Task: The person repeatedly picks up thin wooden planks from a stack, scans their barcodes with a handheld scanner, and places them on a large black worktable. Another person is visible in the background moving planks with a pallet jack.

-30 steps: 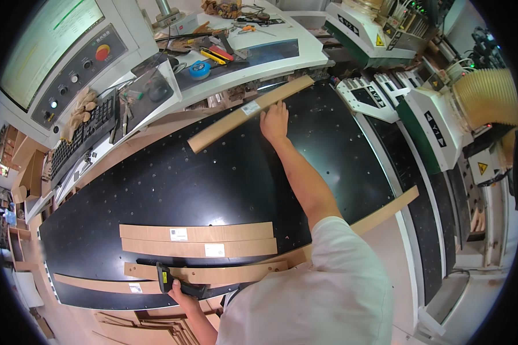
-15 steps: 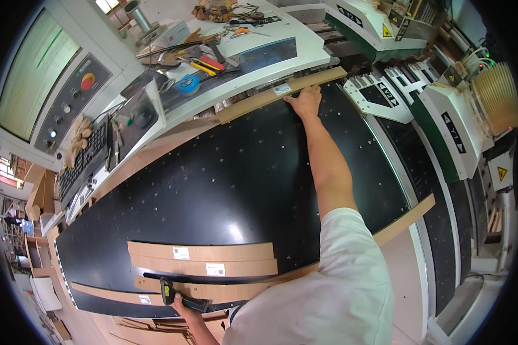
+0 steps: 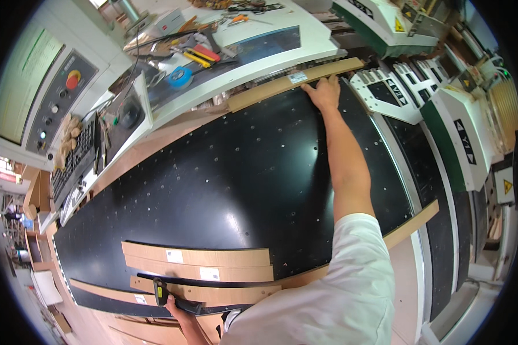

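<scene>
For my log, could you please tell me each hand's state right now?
Left hand: holding a black handheld scanner.
Right hand: on the far wooden strip; grip unclear.

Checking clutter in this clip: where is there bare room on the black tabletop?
The widest bare patch of black tabletop lies between the far strip at the right hand and the paired strips; a smaller one lies right of the right forearm. Crowded: nearest the body, with more strips and the scanner in the left hand.

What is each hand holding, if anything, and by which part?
Left hand: black handheld scanner, near its yellow-marked end. Right hand: on the near edge of the far wooden strip; whether it grips cannot be told.
</scene>
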`<state>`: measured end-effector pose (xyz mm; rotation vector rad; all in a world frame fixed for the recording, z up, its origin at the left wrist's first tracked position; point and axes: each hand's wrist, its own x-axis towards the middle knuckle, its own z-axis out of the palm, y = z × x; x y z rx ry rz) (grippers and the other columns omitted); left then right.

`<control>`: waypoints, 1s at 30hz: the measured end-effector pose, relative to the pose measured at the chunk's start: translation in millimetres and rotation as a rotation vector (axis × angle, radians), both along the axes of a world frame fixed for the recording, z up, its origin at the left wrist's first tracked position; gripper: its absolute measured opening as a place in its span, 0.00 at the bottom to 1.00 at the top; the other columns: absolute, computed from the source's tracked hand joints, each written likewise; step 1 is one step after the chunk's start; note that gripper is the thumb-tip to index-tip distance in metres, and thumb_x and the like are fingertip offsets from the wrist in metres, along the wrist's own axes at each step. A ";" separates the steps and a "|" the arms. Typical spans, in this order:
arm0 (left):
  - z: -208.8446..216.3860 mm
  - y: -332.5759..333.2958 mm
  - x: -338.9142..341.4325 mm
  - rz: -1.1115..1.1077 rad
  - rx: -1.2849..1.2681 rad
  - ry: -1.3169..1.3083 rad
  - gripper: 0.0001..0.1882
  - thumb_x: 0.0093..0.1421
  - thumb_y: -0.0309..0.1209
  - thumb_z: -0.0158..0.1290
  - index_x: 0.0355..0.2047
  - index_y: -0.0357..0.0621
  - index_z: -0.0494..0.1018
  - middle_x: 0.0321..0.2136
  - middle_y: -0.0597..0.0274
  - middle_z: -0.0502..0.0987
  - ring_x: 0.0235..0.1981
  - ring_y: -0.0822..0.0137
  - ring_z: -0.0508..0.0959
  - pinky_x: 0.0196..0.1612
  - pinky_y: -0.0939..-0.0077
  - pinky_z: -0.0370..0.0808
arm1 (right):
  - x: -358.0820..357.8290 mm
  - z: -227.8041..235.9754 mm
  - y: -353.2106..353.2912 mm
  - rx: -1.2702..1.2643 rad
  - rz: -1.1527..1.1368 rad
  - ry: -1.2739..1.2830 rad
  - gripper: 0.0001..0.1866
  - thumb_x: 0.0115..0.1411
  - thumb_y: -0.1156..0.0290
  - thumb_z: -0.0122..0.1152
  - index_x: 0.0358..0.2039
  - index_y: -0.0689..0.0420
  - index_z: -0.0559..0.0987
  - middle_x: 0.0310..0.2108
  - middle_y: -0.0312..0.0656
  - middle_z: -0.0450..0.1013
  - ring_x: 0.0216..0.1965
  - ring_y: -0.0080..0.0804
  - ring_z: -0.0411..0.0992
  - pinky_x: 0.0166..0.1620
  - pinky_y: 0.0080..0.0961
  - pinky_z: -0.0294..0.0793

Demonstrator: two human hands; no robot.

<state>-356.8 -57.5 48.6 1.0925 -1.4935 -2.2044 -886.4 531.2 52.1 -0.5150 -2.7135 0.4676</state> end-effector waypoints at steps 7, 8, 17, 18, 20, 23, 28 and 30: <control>8.3 1.7 -1.5 0.046 -0.143 -0.060 0.25 0.56 0.41 0.56 0.51 0.45 0.66 0.43 0.63 0.69 0.45 0.65 0.72 0.50 0.66 0.72 | -4.2 -4.2 -1.3 0.120 0.003 -0.045 0.41 0.53 0.36 0.61 0.47 0.66 0.80 0.65 0.66 0.55 0.67 0.58 0.54 0.68 0.43 0.53; 8.7 0.9 2.9 0.066 -0.157 -0.096 0.23 0.56 0.41 0.56 0.48 0.46 0.66 0.41 0.64 0.68 0.44 0.66 0.71 0.48 0.67 0.72 | -3.0 -4.8 -2.3 0.135 -0.002 -0.030 0.40 0.53 0.36 0.61 0.47 0.66 0.80 0.65 0.66 0.57 0.67 0.57 0.55 0.68 0.43 0.53; 46.4 27.7 39.5 0.324 -0.256 0.017 0.22 0.55 0.38 0.57 0.48 0.46 0.68 0.35 0.69 0.70 0.37 0.73 0.71 0.43 0.76 0.70 | 27.9 -23.9 -4.9 0.256 0.196 0.083 0.30 0.60 0.46 0.57 0.30 0.67 0.80 0.47 0.65 0.73 0.52 0.59 0.71 0.56 0.46 0.68; 63.5 30.7 41.2 0.292 -0.272 0.040 0.23 0.54 0.39 0.57 0.49 0.45 0.67 0.34 0.68 0.70 0.36 0.73 0.72 0.41 0.77 0.71 | 39.6 -35.8 9.4 0.304 0.339 0.335 0.29 0.60 0.47 0.59 0.26 0.67 0.79 0.40 0.64 0.74 0.46 0.61 0.72 0.50 0.50 0.69; 67.4 27.7 80.7 0.357 -0.237 0.046 0.24 0.53 0.36 0.58 0.50 0.41 0.68 0.34 0.65 0.71 0.34 0.73 0.72 0.38 0.77 0.71 | 75.8 -26.8 -22.3 -0.016 0.375 0.251 0.28 0.60 0.50 0.62 0.23 0.68 0.74 0.27 0.58 0.72 0.34 0.56 0.71 0.45 0.44 0.70; 69.2 19.8 123.6 0.404 -0.144 0.180 0.27 0.53 0.35 0.59 0.52 0.38 0.67 0.36 0.61 0.73 0.35 0.66 0.77 0.39 0.71 0.76 | 100.8 -54.8 20.2 -0.297 0.519 0.158 0.25 0.65 0.56 0.61 0.43 0.72 0.76 0.30 0.45 0.76 0.32 0.32 0.71 0.48 0.32 0.71; 78.5 56.7 236.8 0.678 -0.258 0.229 0.27 0.52 0.34 0.61 0.51 0.38 0.70 0.37 0.61 0.76 0.36 0.68 0.77 0.43 0.71 0.75 | 235.2 29.2 -151.8 -0.756 0.748 -0.274 0.22 0.67 0.62 0.56 0.54 0.66 0.72 0.52 0.45 0.72 0.57 0.32 0.68 0.60 0.30 0.64; 77.7 65.2 282.1 0.761 -0.315 0.235 0.25 0.51 0.36 0.60 0.49 0.39 0.71 0.32 0.61 0.78 0.35 0.68 0.77 0.43 0.73 0.73 | 333.1 71.3 -235.4 -0.731 1.152 -0.328 0.19 0.65 0.70 0.55 0.55 0.64 0.71 0.55 0.45 0.70 0.59 0.34 0.67 0.63 0.32 0.61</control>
